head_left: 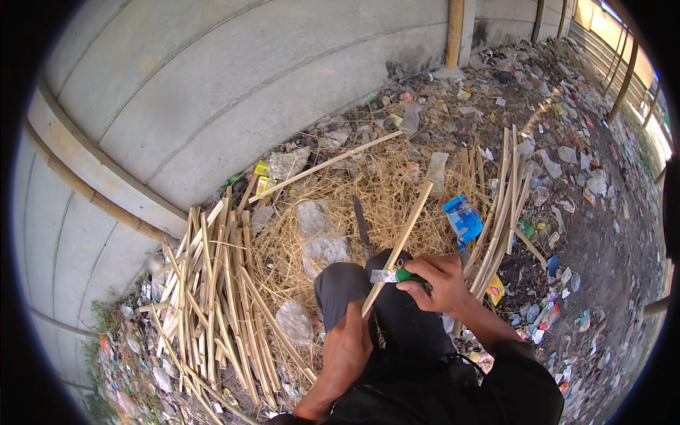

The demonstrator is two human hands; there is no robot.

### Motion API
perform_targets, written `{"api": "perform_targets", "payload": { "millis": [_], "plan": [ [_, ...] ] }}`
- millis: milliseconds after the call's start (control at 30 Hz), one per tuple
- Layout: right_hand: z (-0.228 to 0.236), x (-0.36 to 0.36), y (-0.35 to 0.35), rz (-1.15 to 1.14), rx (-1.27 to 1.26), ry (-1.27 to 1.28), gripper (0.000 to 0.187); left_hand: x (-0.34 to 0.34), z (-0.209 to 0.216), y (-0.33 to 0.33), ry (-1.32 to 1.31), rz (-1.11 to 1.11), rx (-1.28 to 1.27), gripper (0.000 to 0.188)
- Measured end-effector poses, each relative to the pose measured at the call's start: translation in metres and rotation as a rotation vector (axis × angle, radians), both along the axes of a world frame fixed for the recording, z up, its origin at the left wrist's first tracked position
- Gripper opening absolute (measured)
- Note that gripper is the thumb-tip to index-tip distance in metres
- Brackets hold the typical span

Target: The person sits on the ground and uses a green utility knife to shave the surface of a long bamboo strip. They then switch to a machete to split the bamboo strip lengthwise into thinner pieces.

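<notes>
My right hand [440,283] is closed round the green handle of a short knife [384,276] with a broad, worn metal blade. That blade lies across a pale bamboo strip [406,228], which slants up and away over my dark-trousered knees. At the strip's near end my left hand [349,340] is wrapped round it, its fingertips partly hidden. Beyond my knees a long dark blade [361,223] rests on curly bamboo shavings [397,177].
A large heap of bamboo strips [212,297] lies on the left, beside the concrete wall [212,92]. Several longer strips [504,198] lie on the right, near a blue plastic wrapper [464,219]. Litter covers the dark ground further right, and a bamboo post [455,35] stands against the wall.
</notes>
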State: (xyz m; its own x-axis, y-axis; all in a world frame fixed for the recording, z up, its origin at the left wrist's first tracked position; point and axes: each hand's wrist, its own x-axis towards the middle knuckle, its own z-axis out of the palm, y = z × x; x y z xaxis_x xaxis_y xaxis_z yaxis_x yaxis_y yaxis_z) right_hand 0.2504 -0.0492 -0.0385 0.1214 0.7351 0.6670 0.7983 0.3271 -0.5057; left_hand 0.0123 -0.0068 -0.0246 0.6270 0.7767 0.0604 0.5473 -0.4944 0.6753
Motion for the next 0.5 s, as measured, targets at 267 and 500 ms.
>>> {"api": "perform_targets", "payload": {
  "millis": [267,500],
  "plan": [
    [0.001,0.007,0.006,-0.094,0.021,-0.041,0.029,0.002,-0.001,-0.003,0.035,0.024,0.069,0.023],
    [-0.006,0.041,0.02,-0.328,0.098,0.044,0.026,-0.006,-0.008,-0.006,0.061,0.023,0.049,0.022]
  ]
}}
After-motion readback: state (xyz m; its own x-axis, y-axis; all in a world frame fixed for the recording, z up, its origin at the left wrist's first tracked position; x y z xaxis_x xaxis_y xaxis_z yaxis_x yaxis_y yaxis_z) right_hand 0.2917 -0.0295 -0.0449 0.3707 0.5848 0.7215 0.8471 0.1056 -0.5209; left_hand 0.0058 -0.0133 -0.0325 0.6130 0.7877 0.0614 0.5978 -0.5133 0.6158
